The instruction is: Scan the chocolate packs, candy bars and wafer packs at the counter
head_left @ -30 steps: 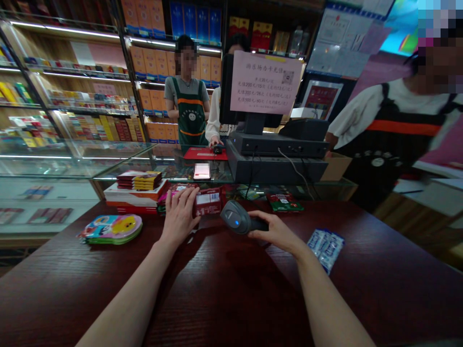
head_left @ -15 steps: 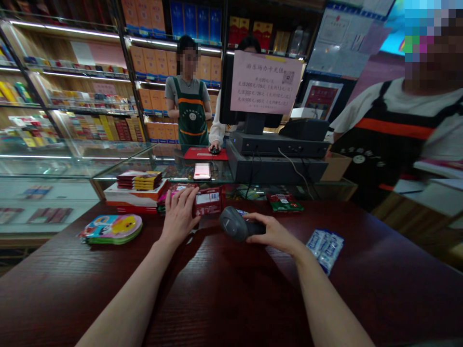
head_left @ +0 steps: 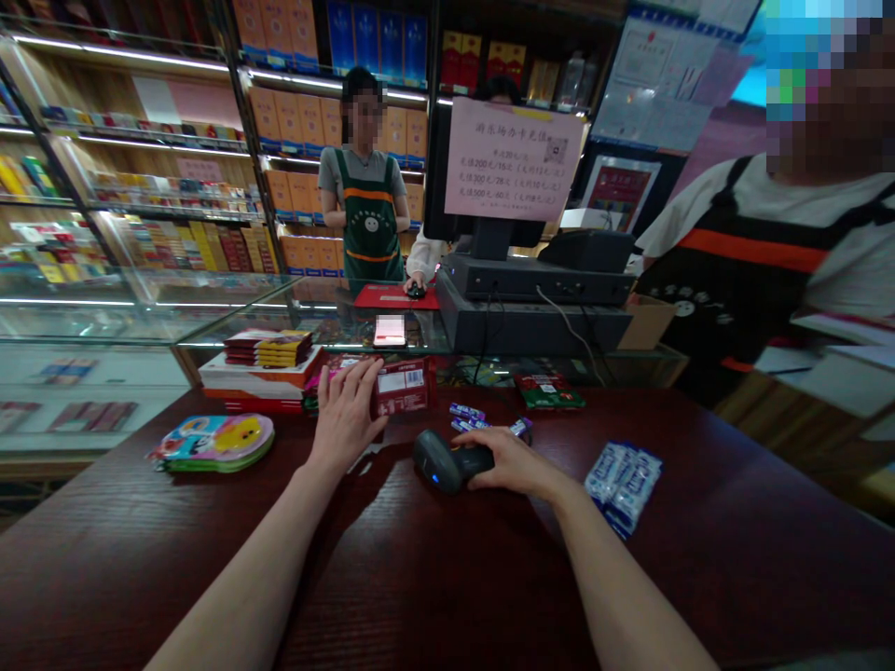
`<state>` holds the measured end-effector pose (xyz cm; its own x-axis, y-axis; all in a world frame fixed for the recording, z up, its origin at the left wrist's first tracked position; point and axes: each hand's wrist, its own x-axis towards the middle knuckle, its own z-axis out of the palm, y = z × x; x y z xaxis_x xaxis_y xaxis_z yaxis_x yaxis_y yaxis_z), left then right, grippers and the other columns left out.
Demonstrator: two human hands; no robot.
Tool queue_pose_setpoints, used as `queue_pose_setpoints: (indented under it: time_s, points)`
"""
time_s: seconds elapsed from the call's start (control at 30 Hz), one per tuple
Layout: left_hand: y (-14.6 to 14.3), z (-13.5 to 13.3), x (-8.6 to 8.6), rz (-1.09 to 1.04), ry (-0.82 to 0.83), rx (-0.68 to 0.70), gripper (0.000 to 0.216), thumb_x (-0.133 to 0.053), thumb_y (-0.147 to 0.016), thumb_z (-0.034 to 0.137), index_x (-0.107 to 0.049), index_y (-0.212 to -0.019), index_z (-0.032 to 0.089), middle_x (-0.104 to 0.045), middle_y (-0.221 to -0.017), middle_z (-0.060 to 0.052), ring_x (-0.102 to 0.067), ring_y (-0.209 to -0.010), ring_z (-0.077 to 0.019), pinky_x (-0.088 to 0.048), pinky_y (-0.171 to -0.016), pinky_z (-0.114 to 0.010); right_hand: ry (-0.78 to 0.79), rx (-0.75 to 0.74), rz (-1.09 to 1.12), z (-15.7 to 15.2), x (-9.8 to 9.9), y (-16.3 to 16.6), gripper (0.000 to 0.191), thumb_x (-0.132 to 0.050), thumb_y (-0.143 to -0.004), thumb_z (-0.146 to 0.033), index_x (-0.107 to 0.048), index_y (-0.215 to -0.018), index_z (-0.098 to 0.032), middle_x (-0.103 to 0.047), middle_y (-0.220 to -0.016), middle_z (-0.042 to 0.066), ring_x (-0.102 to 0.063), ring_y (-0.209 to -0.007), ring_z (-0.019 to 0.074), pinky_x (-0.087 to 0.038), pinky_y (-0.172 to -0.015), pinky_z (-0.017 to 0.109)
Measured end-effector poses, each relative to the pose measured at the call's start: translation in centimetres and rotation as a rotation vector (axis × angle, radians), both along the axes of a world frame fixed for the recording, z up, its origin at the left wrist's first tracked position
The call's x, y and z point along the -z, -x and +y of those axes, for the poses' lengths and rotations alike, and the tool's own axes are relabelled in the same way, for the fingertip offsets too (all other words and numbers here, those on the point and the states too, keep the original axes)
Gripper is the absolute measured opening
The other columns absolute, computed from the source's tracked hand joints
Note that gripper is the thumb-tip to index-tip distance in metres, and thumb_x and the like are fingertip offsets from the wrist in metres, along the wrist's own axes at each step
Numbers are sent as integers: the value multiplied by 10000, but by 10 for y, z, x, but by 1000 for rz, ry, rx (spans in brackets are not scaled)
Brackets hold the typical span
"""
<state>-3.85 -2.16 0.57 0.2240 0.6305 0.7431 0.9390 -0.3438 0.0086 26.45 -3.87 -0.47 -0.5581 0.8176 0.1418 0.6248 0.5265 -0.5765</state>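
While the right hand is wrapped around the dark scanner, the left hand rests with fingers extended at the left end of a red packet; whether those fingers grip cannot be told. The red packet lies on the far side of the scanner, its long axis running roughly left to right, its barcode toward the right end. The scanner's head points leftward, on the wearer's side of the red packet and apart from it. Of the two hands, the left is nearer the packet. Small purple packs lie just beyond the right hand on the surface.
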Motion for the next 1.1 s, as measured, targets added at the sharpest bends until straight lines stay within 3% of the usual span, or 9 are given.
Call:
queue_pose_setpoints:
  time_s: [0.23, 0.4, 0.57, 0.67, 0.9, 1.1]
  points:
    - [0, -1, -1, 1, -1, 10, 880, -751, -763, 257, -332, -1535, 221, -519, -1473, -124, -435, -1367, -336, -118, -1253, -586, -26, -18, -34, -1, 2, 2, 602, -855, -655, -239, -686, -1232, -272, -717, -1221, 40, -627, -1163, 277, -410, -1031, 396]
    - [-2, -1, -1, 3, 2, 31, 885, -759, -759, 257, -333, -1534, 217, -516, -1474, -126, -441, -1363, -336, -119, -1254, -591, 64, 2, 43, -7, -10, -3, 689, -870, -652, -297, -661, -1308, -270, -697, -1269, 65, -609, -1186, 288, -422, -1055, 425]
    - [-5, -2, -3, 7, -11, 66, 887, -755, -764, 246, -325, -1539, 229, -513, -1479, -122, -437, -1370, -332, -120, -1256, -591, 91, 121, 281, -5, -18, -5, 369, -684, -862, -364, -712, -1216, -262, -722, -1244, 51, -648, -1170, 253, -448, -1050, 412]
    - [-9, -4, -5, 9, -25, 97, 881, -757, -767, 247, -332, -1537, 223, -514, -1479, -124, -429, -1378, -330, -118, -1260, -587, 22, 230, 464, 4, -11, 4, 340, -626, -905, -396, -708, -1194, -237, -754, -1172, 65, -692, -1103, 243, -496, -995, 400]
    - [-20, -7, -5, 12, -6, 152, 841, -738, -789, 249, -345, -1533, 223, -521, -1478, -124, -434, -1383, -321, -116, -1260, -590, -48, 365, 653, 20, 0, 33, 408, -694, -849, -411, -701, -1201, -204, -776, -1073, 79, -716, -1020, 239, -518, -947, 385]
    - [-26, -10, -6, 15, 24, 178, 822, -724, -796, 246, -358, -1532, 235, -526, -1481, -113, -442, -1377, -319, -107, -1265, -582, -52, 420, 693, 23, -2, 37, 380, -733, -778, -448, -757, -1038, -172, -779, -943, 65, -700, -883, 231, -522, -840, 358]
